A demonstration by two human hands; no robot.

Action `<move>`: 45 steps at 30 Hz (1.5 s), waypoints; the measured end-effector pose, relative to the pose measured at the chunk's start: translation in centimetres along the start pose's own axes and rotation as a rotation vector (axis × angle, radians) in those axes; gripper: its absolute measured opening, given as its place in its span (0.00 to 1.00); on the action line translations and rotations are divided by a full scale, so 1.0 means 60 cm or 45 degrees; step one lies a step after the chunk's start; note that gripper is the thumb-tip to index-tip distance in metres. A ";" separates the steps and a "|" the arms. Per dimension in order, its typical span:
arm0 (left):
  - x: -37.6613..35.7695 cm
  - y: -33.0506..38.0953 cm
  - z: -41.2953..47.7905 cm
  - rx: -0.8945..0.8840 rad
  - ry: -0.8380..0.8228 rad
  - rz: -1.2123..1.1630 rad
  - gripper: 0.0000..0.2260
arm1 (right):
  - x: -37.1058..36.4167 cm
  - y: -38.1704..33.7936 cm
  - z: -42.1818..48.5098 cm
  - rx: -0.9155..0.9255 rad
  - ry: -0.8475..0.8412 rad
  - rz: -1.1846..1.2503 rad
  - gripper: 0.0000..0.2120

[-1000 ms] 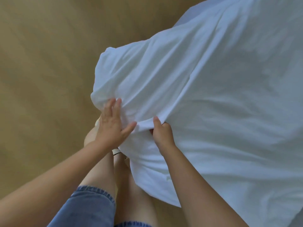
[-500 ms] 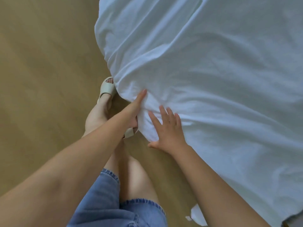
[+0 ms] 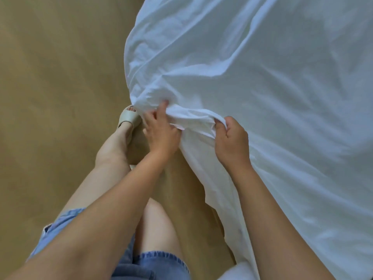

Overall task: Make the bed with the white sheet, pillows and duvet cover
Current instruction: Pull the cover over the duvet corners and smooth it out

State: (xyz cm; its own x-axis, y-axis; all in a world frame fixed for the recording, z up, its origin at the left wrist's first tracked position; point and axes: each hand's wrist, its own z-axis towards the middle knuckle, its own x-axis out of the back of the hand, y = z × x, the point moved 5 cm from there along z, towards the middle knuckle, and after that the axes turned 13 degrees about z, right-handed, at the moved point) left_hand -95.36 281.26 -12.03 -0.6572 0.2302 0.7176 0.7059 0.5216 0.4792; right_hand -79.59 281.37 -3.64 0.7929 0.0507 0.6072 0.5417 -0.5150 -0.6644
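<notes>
While both hands, left hand (image 3: 160,131), right hand (image 3: 232,142), grip white sheet (image 3: 252,81) edge

Matt, creased white cloth sheet (image 3: 262,98); smooth tan floor (image 3: 60,98); denim shorts (image 3: 157,265).

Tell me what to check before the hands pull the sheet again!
1. Left hand holds the sheet: ok, its fingers pinch a bunched fold at the edge.
2. Right hand holds the sheet: ok, its fingers curl round the same fold, a little apart from the left.
3. Sheet off the floor: cannot tell, the edge hangs low by the legs and its bottom is hidden.
4. Foot clear of the sheet: not ok, the sandal sits right under the bunched corner.
5. Sheet smooth: not ok, folds fan out from the hands.
6. Pillows and duvet cover ready: cannot tell, none in view.
</notes>
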 end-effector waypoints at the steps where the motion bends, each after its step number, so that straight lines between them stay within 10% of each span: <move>1: 0.003 -0.008 0.019 0.185 -0.003 -0.187 0.26 | 0.002 0.000 0.005 -0.006 -0.003 -0.018 0.17; 4: 0.018 -0.005 0.057 0.356 -0.026 -0.769 0.22 | -0.004 0.002 0.005 -0.023 -0.030 -0.092 0.14; 6: 0.048 0.011 0.066 0.127 0.072 -0.700 0.04 | -0.020 -0.014 -0.006 0.057 -0.148 -0.168 0.15; 9: 0.092 0.076 0.057 -0.425 -0.186 -0.360 0.11 | -0.053 -0.046 -0.017 0.308 -0.355 -0.376 0.36; 12: 0.120 0.110 0.047 -0.697 -0.365 -0.027 0.06 | -0.017 -0.082 0.000 0.423 -0.090 -0.303 0.12; 17: 0.115 0.061 0.067 -0.299 0.011 0.249 0.21 | 0.038 -0.125 0.053 0.258 -0.018 -0.164 0.05; 21: 0.082 0.012 0.073 0.126 -0.006 -0.248 0.14 | 0.028 -0.122 0.079 0.095 -0.034 -0.248 0.01; 26: 0.090 0.048 0.104 0.082 -0.419 -0.511 0.10 | 0.022 -0.127 0.054 0.074 0.176 -0.657 0.09; 29: 0.102 0.069 0.117 0.143 -0.693 -0.497 0.08 | 0.005 -0.109 -0.003 -0.038 0.143 -0.309 0.19; 32: 0.101 0.096 0.114 0.080 -0.774 -0.543 0.09 | -0.025 -0.105 -0.052 0.035 0.057 -0.028 0.05; 37: 0.092 0.130 0.100 -0.145 -0.812 -0.477 0.06 | -0.051 -0.091 0.008 0.087 -0.154 -0.607 0.40; 45: 0.106 0.128 0.132 -0.400 -0.469 0.140 0.11 | -0.031 -0.128 0.085 0.269 -0.387 -1.063 0.15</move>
State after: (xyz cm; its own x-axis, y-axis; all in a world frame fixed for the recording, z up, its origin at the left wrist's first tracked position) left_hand -96.24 293.23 -7.80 -0.5844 0.5746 0.5730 0.7843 0.2186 0.5806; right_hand -83.83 289.61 -1.90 0.1431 0.5753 0.8053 0.9885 -0.0434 -0.1447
